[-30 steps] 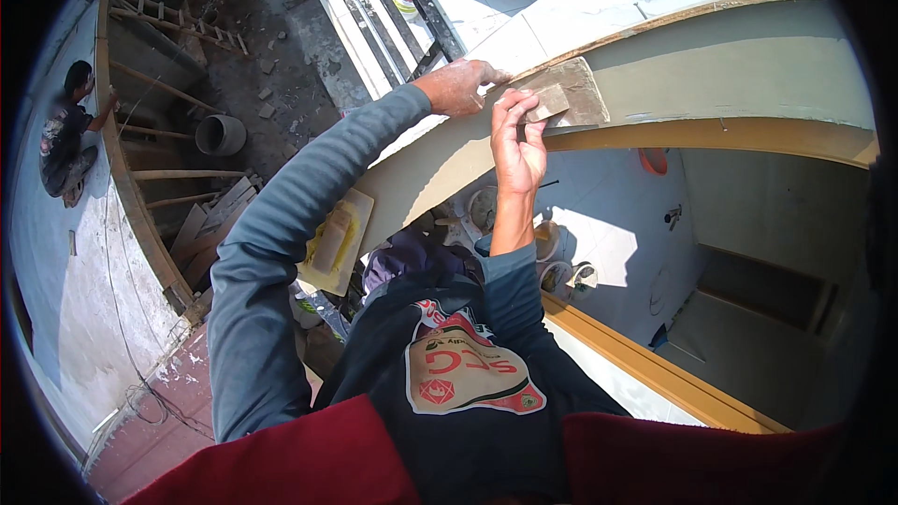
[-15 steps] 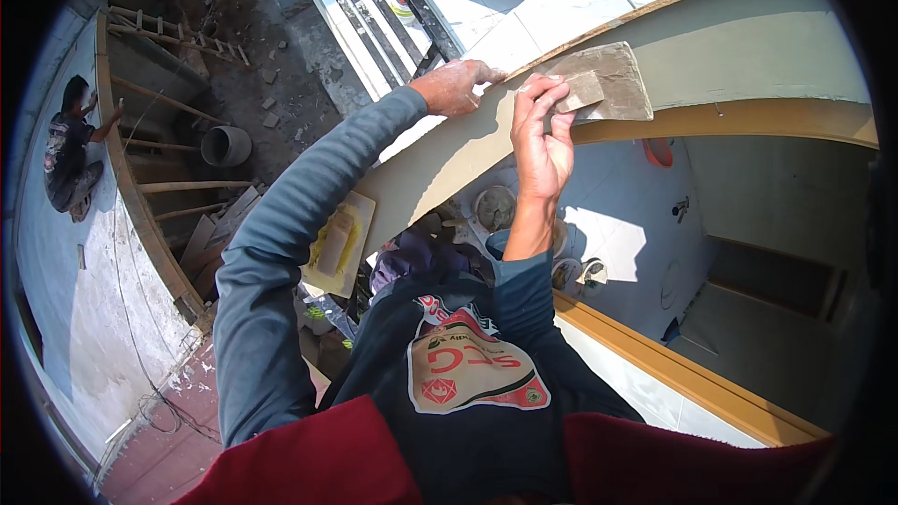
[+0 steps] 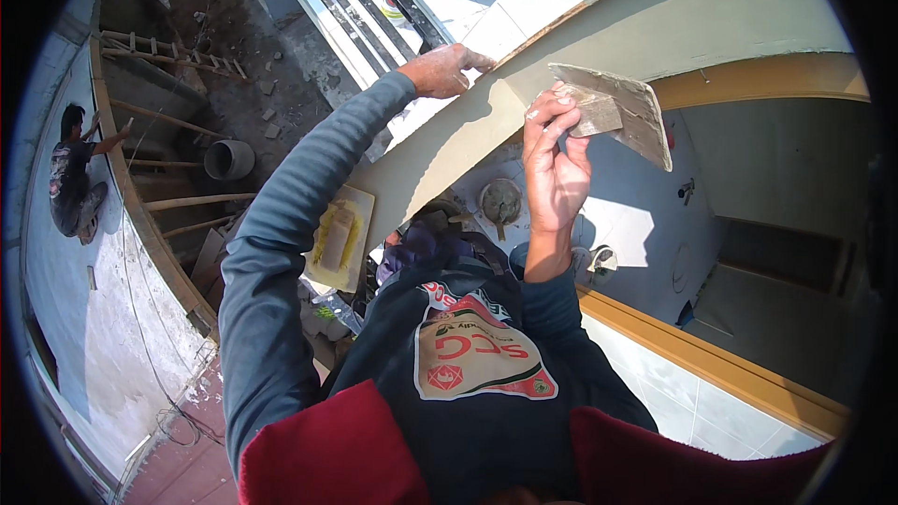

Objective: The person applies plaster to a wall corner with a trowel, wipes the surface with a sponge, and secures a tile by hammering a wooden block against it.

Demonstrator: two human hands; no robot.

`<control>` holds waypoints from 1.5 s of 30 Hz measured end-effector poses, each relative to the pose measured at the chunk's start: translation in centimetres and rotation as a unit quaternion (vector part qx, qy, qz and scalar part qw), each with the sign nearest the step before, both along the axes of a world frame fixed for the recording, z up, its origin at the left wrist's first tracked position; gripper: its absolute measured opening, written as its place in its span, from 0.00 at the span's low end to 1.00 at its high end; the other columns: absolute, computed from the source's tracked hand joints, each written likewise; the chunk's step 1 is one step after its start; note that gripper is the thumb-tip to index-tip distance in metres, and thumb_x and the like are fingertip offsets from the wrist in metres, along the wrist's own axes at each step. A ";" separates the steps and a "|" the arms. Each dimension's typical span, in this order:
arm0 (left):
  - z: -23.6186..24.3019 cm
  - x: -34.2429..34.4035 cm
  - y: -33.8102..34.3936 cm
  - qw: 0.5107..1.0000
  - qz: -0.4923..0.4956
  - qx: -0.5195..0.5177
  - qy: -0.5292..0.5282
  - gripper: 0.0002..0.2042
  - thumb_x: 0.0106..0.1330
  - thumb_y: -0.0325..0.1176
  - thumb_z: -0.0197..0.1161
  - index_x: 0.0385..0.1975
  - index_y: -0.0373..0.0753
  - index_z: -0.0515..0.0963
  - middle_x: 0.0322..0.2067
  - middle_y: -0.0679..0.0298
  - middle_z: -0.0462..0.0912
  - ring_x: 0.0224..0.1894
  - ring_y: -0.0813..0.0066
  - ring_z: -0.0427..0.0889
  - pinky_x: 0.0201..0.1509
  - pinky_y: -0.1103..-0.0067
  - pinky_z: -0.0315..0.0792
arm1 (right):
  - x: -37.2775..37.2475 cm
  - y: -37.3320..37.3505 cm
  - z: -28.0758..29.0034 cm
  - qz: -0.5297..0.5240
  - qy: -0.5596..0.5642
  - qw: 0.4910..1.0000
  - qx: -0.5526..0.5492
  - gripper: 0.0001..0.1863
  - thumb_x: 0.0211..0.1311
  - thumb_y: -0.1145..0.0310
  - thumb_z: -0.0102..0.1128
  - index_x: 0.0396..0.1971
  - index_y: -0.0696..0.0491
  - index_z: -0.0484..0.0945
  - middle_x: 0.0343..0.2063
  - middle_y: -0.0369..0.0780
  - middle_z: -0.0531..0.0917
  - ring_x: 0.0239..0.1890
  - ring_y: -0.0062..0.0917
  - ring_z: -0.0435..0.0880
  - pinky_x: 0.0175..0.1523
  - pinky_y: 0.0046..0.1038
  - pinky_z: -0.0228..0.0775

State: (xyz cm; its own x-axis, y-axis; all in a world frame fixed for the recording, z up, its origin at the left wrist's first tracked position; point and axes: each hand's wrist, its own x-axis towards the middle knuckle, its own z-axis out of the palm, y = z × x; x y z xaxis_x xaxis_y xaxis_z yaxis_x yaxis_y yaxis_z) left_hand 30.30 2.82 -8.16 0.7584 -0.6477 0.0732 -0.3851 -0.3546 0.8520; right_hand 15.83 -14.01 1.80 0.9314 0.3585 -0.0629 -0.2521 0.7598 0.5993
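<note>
My right hand [image 3: 554,164] grips a plastering float [image 3: 631,112] by its block handle. The float's grey, mortar-smeared plate is tilted and stands off the wall top. Beneath it runs a curved band of wet grey plaster [image 3: 449,164] with a ragged near edge. My left hand [image 3: 441,71] is at the band's far edge, its fingers closed on the end of a thin wooden strip [image 3: 599,2] that follows this edge; the fingertips are partly hidden. A second float [image 3: 339,234], with yellow around its handle, lies beside my left forearm.
A bucket of mortar [image 3: 500,201] stands below, near my right forearm. An orange-brown frame [image 3: 711,360] crosses the lower right. At the far left, another person [image 3: 75,173] crouches by a curved wall edge, near a ladder [image 3: 168,51], wooden poles and a grey bucket [image 3: 229,160].
My right hand has drawn the float off the plaster, slightly right and toward me, and tilted it. My left hand stays at the strip while the view shifts a little.
</note>
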 end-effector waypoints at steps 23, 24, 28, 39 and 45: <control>0.6 -0.1 0.4 0.999 0.045 0.010 0.014 0.28 0.53 0.16 0.48 0.58 0.32 0.74 0.47 0.52 0.84 0.46 0.64 0.82 0.54 0.74 0.73 | -1.6 -2.2 -5.6 -0.019 -0.048 0.995 -0.080 0.29 0.55 0.84 0.62 0.59 0.64 0.67 0.51 0.46 0.68 0.58 0.36 0.69 0.65 0.30 0.73; 0.1 0.1 0.6 0.999 0.038 -0.007 0.013 0.28 0.54 0.14 0.47 0.59 0.32 0.73 0.46 0.55 0.85 0.43 0.70 0.81 0.50 0.76 0.73 | -1.9 -2.4 -5.7 -0.018 -0.056 0.994 -0.093 0.30 0.54 0.84 0.63 0.60 0.64 0.66 0.51 0.47 0.68 0.58 0.37 0.69 0.65 0.30 0.74; 0.7 -0.7 2.5 0.997 0.064 0.025 0.042 0.28 0.58 0.16 0.50 0.64 0.31 0.67 0.51 0.50 0.81 0.56 0.64 0.79 0.60 0.75 0.70 | -3.9 -4.3 -6.0 -0.029 -0.080 0.983 -0.165 0.32 0.55 0.81 0.65 0.60 0.65 0.64 0.53 0.50 0.68 0.58 0.40 0.69 0.64 0.31 0.74; 12.9 -11.8 9.7 0.983 0.167 0.070 0.019 0.20 0.67 0.26 0.57 0.60 0.36 0.72 0.56 0.54 0.79 0.61 0.61 0.75 0.66 0.69 0.65 | -9.9 -16.8 -13.7 -0.209 -0.097 0.923 -0.308 0.25 0.68 0.62 0.56 0.60 0.60 0.69 0.61 0.50 0.72 0.64 0.46 0.70 0.67 0.45 0.66; 16.5 -20.8 2.7 0.948 0.302 0.074 -0.063 0.19 0.68 0.32 0.61 0.58 0.35 0.75 0.55 0.54 0.79 0.63 0.63 0.73 0.68 0.68 0.63 | -9.7 -21.8 -16.6 -0.147 -0.033 0.935 -0.322 0.25 0.68 0.61 0.55 0.59 0.59 0.70 0.60 0.48 0.74 0.62 0.44 0.73 0.64 0.48 0.69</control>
